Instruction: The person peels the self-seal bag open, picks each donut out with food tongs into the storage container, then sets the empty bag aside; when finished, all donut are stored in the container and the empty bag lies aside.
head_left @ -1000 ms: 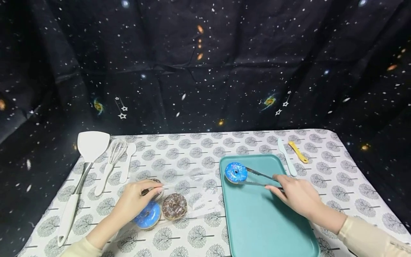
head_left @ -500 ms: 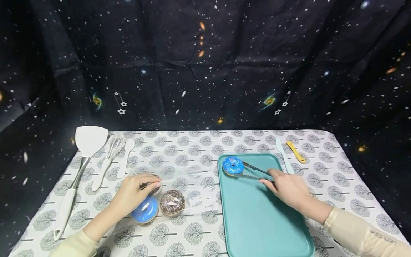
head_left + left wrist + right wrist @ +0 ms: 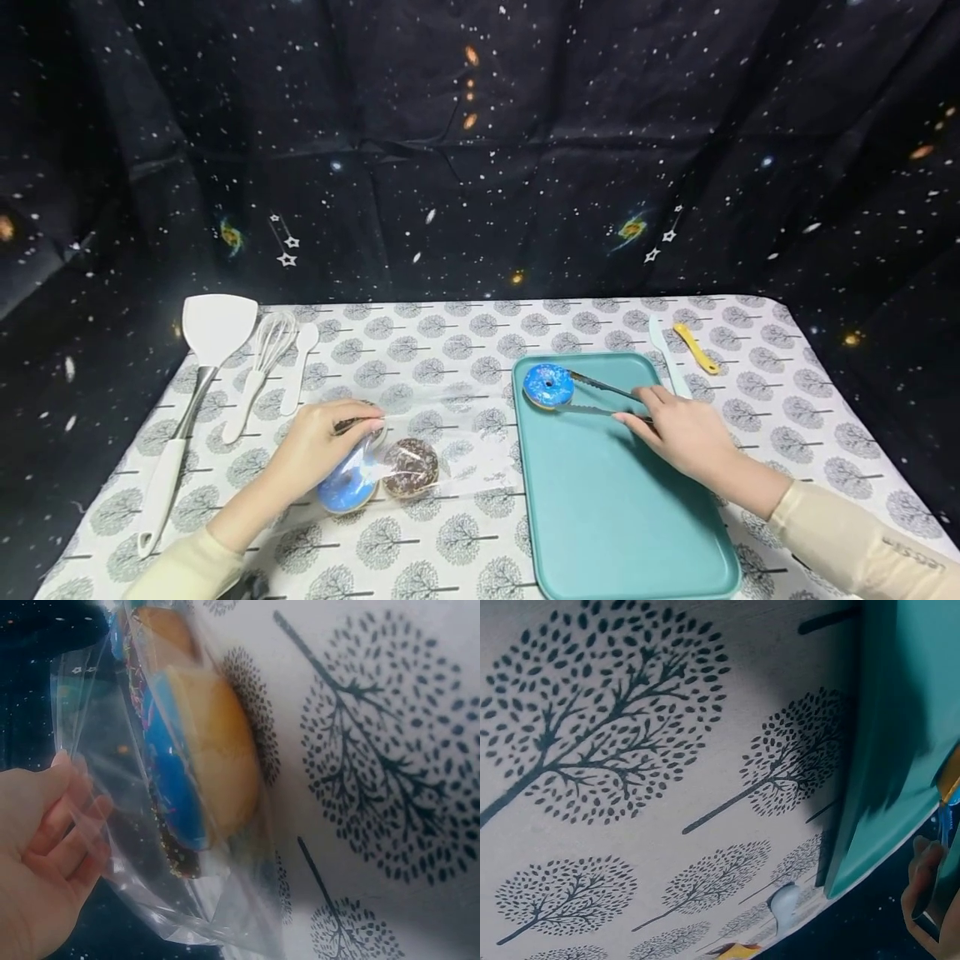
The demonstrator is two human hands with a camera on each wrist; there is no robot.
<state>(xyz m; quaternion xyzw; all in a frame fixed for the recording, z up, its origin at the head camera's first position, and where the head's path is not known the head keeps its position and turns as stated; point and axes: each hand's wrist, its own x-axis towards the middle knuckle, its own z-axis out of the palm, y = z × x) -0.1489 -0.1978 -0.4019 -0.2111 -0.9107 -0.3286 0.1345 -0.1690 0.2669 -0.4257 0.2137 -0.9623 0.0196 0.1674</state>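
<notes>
My left hand (image 3: 322,442) pinches the clear plastic bag (image 3: 105,742) with thumb and fingers. Inside the bag are a blue-iced doughnut (image 3: 347,486), a chocolate-iced doughnut (image 3: 410,467) to its right, and another dark one partly hidden behind the fingers. In the left wrist view, the bagged doughnuts stand on edge beside the fingertips. My right hand (image 3: 686,437) holds metal tongs (image 3: 606,386). Their two arms lie either side of a blue-iced doughnut (image 3: 548,385) with sprinkles, at the far left corner of the teal tray (image 3: 622,517).
Left of the bag lie a white spatula (image 3: 217,329), a whisk (image 3: 258,367) and a white spoon (image 3: 300,367). Beyond the tray's right side are a pale blue knife (image 3: 666,350) and a yellow-handled tool (image 3: 696,347). A tree-print cloth (image 3: 450,550) covers the table.
The tongs and the blue doughnut between them have shifted slightly toward the tray's far left corner. My left hand keeps its pinch on the bag. The head view has tilted a little.
</notes>
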